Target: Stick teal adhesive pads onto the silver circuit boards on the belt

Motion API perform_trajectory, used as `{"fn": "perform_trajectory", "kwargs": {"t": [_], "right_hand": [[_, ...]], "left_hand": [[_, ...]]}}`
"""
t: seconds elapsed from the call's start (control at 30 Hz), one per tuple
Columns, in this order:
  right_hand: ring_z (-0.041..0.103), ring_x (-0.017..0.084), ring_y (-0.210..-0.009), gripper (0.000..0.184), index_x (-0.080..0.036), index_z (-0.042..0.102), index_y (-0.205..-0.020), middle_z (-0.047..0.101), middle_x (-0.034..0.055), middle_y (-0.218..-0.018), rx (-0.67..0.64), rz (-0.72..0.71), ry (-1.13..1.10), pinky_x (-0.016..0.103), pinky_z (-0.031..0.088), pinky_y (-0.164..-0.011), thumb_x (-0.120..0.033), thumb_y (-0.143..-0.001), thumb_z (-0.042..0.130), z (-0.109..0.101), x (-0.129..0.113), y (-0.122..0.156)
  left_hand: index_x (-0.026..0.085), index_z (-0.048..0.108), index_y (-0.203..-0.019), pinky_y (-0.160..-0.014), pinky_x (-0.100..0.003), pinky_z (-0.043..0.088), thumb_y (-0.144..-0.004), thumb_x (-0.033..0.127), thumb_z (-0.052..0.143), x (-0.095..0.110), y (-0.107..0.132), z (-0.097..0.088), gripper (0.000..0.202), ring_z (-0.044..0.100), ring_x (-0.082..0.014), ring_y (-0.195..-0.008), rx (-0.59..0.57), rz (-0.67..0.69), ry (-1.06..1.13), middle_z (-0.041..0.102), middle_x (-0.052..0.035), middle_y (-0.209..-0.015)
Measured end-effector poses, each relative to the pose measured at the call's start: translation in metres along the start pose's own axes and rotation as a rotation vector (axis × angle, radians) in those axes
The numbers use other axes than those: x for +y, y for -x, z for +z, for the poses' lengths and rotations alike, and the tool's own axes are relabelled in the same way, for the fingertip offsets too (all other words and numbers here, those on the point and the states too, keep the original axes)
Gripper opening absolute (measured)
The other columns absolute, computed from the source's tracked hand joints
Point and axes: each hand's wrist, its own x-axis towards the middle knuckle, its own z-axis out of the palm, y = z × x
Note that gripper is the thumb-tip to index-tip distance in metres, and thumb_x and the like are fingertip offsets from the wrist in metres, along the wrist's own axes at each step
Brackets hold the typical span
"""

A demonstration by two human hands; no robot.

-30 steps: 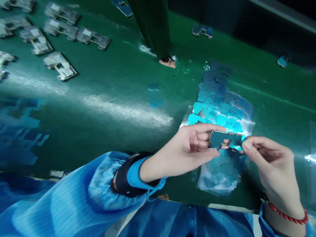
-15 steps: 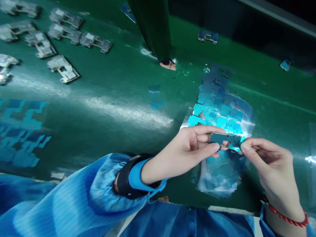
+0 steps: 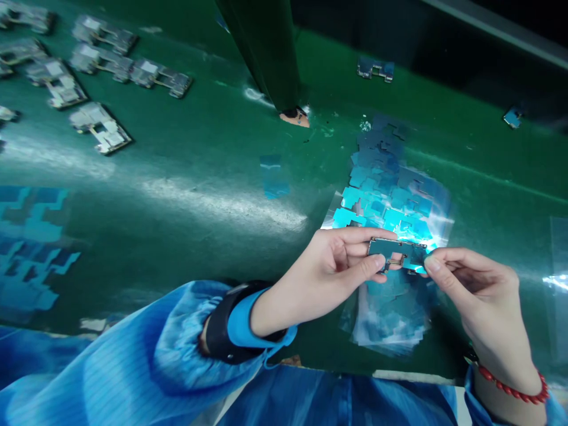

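Between my two hands is a small circuit board (image 3: pixel 415 254) with a notch cut into its lower middle and a blue-green face turned up. My left hand (image 3: pixel 341 260) grips its left end, thumb on the face and fingers behind. At the board's right end, the thumb and index finger of my right hand (image 3: pixel 474 284) are pinched on the corner. Beneath the board lies a stack of clear sheets with shiny blue film pieces (image 3: pixel 377 183), partly hidden by my hands.
Several circuit boards (image 3: pixel 106 130) lie at the upper left. More blue film pieces (image 3: pixel 39 219) are at the left edge. A dark post (image 3: pixel 261 47) stands at the back. Beyond the stack lie another board (image 3: pixel 376 69) and a small blue piece (image 3: pixel 513 118).
The whole scene has shifted slightly left in view as the camera moved. Both hands keep the same hold on the circuit board.
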Motion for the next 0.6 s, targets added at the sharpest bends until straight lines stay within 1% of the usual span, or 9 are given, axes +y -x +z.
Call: {"fn": "perform_trajectory", "kwargs": {"t": [0.07,0.2,0.4,0.5,0.6], "right_hand": [[0.063,0.007,-0.060,0.002,-0.027,0.075,-0.078,0.071,-0.0033,-0.068,0.011,0.001,0.012,0.012,0.051,-0.056,-0.025,-0.078,0.076,0.0008,-0.0007,0.0002],[0.065,0.010,-0.059,0.002,-0.026,0.076,-0.077,0.073,-0.0018,-0.069,0.042,-0.002,0.027,0.015,0.053,-0.056,-0.026,-0.076,0.078,0.0016,-0.0018,0.0014],[0.066,0.012,-0.057,0.006,-0.024,0.075,-0.076,0.073,-0.0001,-0.069,0.080,0.006,0.052,0.019,0.055,-0.054,-0.028,-0.074,0.080,0.0029,-0.0031,0.0023],[0.065,0.011,-0.057,0.007,-0.024,0.074,-0.077,0.072,-0.0004,-0.068,0.084,0.006,0.052,0.018,0.055,-0.053,-0.028,-0.074,0.080,0.0034,-0.0040,0.0022],[0.063,0.009,-0.055,0.007,-0.024,0.074,-0.078,0.071,-0.0013,-0.068,0.077,0.004,0.052,0.015,0.053,-0.052,-0.027,-0.075,0.079,0.0039,-0.0049,0.0021]], "left_hand": [[0.012,0.068,-0.106,-0.072,-0.019,0.063,-0.084,0.007,0.065,0.0008,0.0003,0.0001,0.023,0.075,-0.0197,-0.092,0.004,-0.003,0.000,0.079,-0.0006,-0.078],[0.013,0.069,-0.108,-0.073,-0.022,0.063,-0.084,0.010,0.065,0.0018,0.0009,-0.0003,0.024,0.075,-0.0211,-0.093,0.012,-0.014,-0.031,0.078,-0.0004,-0.074],[0.013,0.069,-0.113,-0.076,-0.026,0.064,-0.084,0.015,0.067,0.0003,0.0009,-0.0014,0.028,0.075,-0.0231,-0.095,0.013,-0.013,-0.071,0.079,-0.0030,-0.081],[0.013,0.069,-0.114,-0.078,-0.027,0.064,-0.085,0.015,0.066,-0.0008,0.0018,-0.0026,0.029,0.075,-0.0223,-0.094,0.004,-0.005,-0.087,0.080,-0.0034,-0.086],[0.013,0.067,-0.118,-0.079,-0.028,0.063,-0.086,0.018,0.066,-0.0022,0.0031,-0.0042,0.033,0.076,-0.0206,-0.088,0.004,-0.018,-0.120,0.080,-0.0050,-0.092]]}}
